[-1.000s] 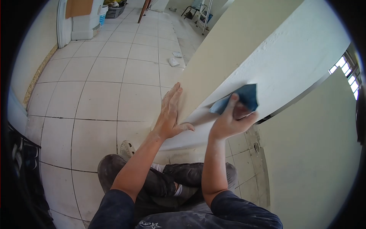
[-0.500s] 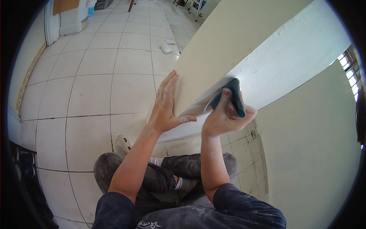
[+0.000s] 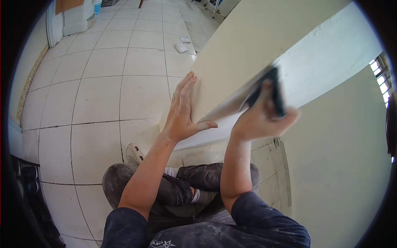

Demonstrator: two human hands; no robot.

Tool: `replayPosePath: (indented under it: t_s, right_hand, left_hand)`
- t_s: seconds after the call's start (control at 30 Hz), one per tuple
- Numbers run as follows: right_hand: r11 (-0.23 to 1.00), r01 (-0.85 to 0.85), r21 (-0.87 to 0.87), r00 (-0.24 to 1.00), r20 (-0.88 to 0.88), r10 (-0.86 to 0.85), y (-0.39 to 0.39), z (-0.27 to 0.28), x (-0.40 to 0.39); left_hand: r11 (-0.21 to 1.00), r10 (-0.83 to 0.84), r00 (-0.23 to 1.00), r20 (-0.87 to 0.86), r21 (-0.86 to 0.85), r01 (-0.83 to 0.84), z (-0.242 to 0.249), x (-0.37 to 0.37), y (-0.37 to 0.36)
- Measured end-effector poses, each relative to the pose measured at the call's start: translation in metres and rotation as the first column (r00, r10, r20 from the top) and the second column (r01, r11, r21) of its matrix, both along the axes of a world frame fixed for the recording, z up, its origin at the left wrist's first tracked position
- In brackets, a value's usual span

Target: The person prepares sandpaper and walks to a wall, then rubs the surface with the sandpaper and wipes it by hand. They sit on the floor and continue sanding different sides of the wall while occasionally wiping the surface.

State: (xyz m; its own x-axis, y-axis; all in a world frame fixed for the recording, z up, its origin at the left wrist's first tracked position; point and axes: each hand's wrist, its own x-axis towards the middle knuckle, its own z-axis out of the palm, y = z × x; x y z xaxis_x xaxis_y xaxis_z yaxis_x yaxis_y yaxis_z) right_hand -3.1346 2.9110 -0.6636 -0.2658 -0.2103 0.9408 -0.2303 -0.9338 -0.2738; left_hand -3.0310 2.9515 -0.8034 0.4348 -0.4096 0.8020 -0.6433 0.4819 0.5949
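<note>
A pale wall end with a long corner edge and a whiter narrow face rises in front of me. My left hand lies against the lower part of the wall, fingers stretched and thumb spread, dusted with white powder. My right hand is wrapped round a dark sheet, which looks like folded sandpaper, and presses it on the corner edge. This hand and the sheet are blurred by motion. Part of the sheet's lighter underside shows beside the thumb.
Large white floor tiles spread to the left. Two small whitish pieces lie on the floor ahead. A white container stands at the upper left. My crossed legs are below. At the right are a pale wall and a barred window.
My right hand has moved up and to the right along the corner edge with the dark sheet. My left hand has stayed at nearly the same place on the wall.
</note>
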Motion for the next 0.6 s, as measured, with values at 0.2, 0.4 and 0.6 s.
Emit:
replayPosePath:
  t_s: [0.2, 0.4, 0.6]
  right_hand:
    - [0.986, -0.168, 0.004, 0.964, 0.212, 0.163, 0.008, 0.047, 0.018]
    - [0.986, -0.163, -0.024, 0.986, -0.040, 0.162, 0.006, -0.036, 0.002]
    - [0.982, -0.137, -0.129, 0.978, 0.140, 0.155, 0.011, 0.063, 0.025]
  left_hand:
    - [1.000, -0.002, 1.000, 0.003, 0.006, 0.002, 0.002, -0.001, 0.001]
    - [1.000, -0.018, 1.000, -0.011, -0.014, 0.018, -0.001, 0.000, -0.001]
    - [0.999, -0.035, 0.999, -0.023, 0.017, 0.035, 0.001, 0.000, 0.002]
